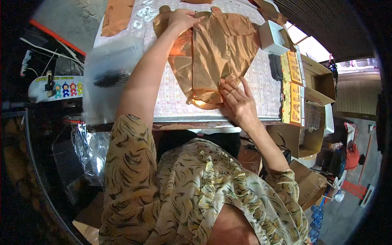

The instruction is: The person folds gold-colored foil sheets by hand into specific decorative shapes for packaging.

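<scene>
A flat, shiny copper-coloured foil balloon (220,49) lies on the table, with a straight crease running down its left part and rounded lobes at its far edge. My left hand (183,20) reaches over to that far edge, fingers bent on the foil and thumb pointing right. At the near right corner, my right hand (240,101) has its fingers closed on the foil, with the outer finger lifted away. The foil parts under both hands are hidden.
Clear plastic bags (112,77) overhang the table's left side. White coils (148,13) and another copper-brown foil piece (117,17) lie at the far left. On the right stand a white box (272,37), yellow "FALL" packaging (292,87) and cardboard boxes (316,79).
</scene>
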Demonstrator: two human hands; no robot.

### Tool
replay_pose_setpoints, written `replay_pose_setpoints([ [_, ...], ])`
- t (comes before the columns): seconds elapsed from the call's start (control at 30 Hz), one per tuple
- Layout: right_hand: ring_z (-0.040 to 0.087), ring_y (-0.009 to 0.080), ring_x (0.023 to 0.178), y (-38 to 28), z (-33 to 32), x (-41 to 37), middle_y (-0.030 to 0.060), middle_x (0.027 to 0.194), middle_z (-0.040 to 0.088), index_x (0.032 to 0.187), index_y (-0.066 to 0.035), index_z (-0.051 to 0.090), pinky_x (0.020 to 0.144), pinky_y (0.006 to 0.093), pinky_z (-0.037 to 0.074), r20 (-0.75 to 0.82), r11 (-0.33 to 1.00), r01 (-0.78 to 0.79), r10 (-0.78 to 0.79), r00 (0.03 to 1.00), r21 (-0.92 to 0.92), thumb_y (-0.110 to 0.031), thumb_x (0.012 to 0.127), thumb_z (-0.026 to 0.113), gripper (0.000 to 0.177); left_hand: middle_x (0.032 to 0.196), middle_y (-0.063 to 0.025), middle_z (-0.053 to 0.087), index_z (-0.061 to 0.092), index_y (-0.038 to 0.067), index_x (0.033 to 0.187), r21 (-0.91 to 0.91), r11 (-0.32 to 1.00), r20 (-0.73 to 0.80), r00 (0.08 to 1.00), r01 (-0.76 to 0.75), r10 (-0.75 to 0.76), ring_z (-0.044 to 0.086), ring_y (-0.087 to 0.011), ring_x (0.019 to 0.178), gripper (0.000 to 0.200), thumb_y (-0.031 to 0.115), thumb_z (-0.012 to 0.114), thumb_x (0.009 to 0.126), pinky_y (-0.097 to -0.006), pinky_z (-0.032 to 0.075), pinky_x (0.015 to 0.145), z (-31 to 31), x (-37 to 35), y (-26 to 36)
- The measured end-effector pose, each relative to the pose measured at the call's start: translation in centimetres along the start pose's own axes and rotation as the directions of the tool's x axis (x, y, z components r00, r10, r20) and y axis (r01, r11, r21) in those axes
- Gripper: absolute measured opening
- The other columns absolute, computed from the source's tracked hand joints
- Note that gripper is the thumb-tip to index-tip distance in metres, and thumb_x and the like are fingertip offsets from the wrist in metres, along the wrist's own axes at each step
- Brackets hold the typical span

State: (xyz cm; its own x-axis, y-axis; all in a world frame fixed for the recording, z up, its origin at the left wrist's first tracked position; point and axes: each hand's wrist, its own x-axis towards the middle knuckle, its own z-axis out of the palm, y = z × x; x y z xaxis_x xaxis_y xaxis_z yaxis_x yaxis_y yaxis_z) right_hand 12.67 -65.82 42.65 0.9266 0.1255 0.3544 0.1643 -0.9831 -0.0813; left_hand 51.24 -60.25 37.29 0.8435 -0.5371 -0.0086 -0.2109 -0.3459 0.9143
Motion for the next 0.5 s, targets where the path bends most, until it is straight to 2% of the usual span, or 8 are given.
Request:
replay_pose_setpoints([
  [0.07,0.064,0.0303,0.127,-0.8,-0.8,0.5,0.0113,0.128,0.071,0.118,-0.003,0.073,0.121,0.0553,0.032,0.04,0.999,0.005,-0.007,0.999,0.042,-0.014,0.081,0.08,0.04,0.093,-0.0068,0.078,0.078,0.006,0.115,0.04,0.995,-0.047,0.994,-0.096,0.097,0.075,-0.0201,0.084,0.051,0.038,0.087,0.076,-0.0317,0.059,0.077,-0.3,-0.8,0.1],
  [0.13,0.059,0.0351,0.133,-1.1,-2.0,1.2,0.0143,0.132,0.069,0.125,-0.004,0.07,0.122,0.0561,0.029,0.163,0.969,-0.089,0.051,0.985,0.23,-0.032,0.082,0.083,0.053,0.117,-0.0076,0.075,0.072,0.01,0.128,0.329,0.923,-0.004,0.977,-0.2,0.213,0.069,-0.0263,0.115,0.056,0.042,0.08,0.083,-0.0388,0.052,0.099,-2.0,-2.9,1.4],
  [0.17,0.051,0.0376,0.14,-0.3,-2.2,1.3,0.0162,0.141,0.064,0.135,-0.005,0.065,0.123,0.0567,0.026,0.222,0.946,-0.125,0.058,0.973,0.298,-0.049,0.081,0.082,0.072,0.117,-0.0076,0.075,0.072,0.01,0.128,0.326,0.926,0.0,0.98,-0.189,0.201,0.069,-0.0263,0.115,0.056,0.042,0.08,0.083,-0.0388,0.052,0.099,-2.5,-3.4,0.6],
  [0.23,0.041,0.0353,0.148,0.8,-3.9,2.9,0.0156,0.154,0.052,0.146,-0.006,0.055,0.123,0.0532,0.025,0.302,0.793,-0.309,0.166,0.939,0.525,-0.048,0.09,0.072,0.072,0.131,-0.0168,0.068,0.065,0.004,0.133,0.63,0.65,-0.039,0.818,-0.426,0.574,0.066,-0.039,0.116,0.047,0.034,0.068,0.096,-0.0438,0.052,0.099,-3.6,-4.9,-1.5],
  [0.27,0.038,0.0354,0.15,1.0,-4.3,3.6,0.0155,0.157,0.048,0.149,-0.006,0.052,0.124,0.0518,0.024,0.315,0.698,-0.391,0.243,0.918,0.6,-0.045,0.095,0.068,0.068,0.131,-0.0168,0.068,0.065,0.004,0.133,0.625,0.657,-0.034,0.827,-0.421,0.561,0.066,-0.039,0.116,0.047,0.034,0.068,0.096,-0.0438,0.052,0.099,-3.8,-6.6,-1.6],
  [0.33,0.041,0.039,0.146,2.5,-0.7,4.5,0.02,0.154,0.049,0.146,-0.004,0.052,0.122,0.0558,0.024,0.014,0.935,-0.209,0.214,0.977,0.288,-0.041,0.103,0.056,0.057,0.146,-0.0154,0.057,0.061,0.005,0.137,0.654,0.594,-0.003,0.784,-0.468,0.62,0.055,-0.0389,0.131,0.048,0.037,0.059,0.101,-0.0466,0.045,0.108,-4.2,-10.8,-1.9],
  [0.37,0.03,0.0352,0.153,3.2,0.9,4.9,0.0139,0.163,0.039,0.157,-0.011,0.041,0.126,0.0527,0.017,0.039,0.957,-0.206,0.202,0.979,0.203,-0.031,0.108,0.048,0.054,0.146,-0.0154,0.057,0.061,0.005,0.137,0.651,0.601,-0.001,0.791,-0.463,0.612,0.055,-0.0389,0.131,0.048,0.037,0.059,0.101,-0.0466,0.045,0.108,-4.1,-12.0,-1.9],
  [0.5,0.026,0.0317,0.155,5.4,5.8,6.2,0.0097,0.166,0.034,0.161,-0.018,0.034,0.125,0.0551,0.016,0.073,0.976,-0.094,0.11,0.991,-0.195,-0.041,0.108,0.046,0.059,0.157,-0.0128,0.046,0.055,0.009,0.145,0.809,0.514,0.053,0.906,-0.286,0.42,0.04,-0.0337,0.145,0.054,0.043,0.054,0.103,-0.0559,0.036,0.114,-3.6,-15.4,-1.1],
])
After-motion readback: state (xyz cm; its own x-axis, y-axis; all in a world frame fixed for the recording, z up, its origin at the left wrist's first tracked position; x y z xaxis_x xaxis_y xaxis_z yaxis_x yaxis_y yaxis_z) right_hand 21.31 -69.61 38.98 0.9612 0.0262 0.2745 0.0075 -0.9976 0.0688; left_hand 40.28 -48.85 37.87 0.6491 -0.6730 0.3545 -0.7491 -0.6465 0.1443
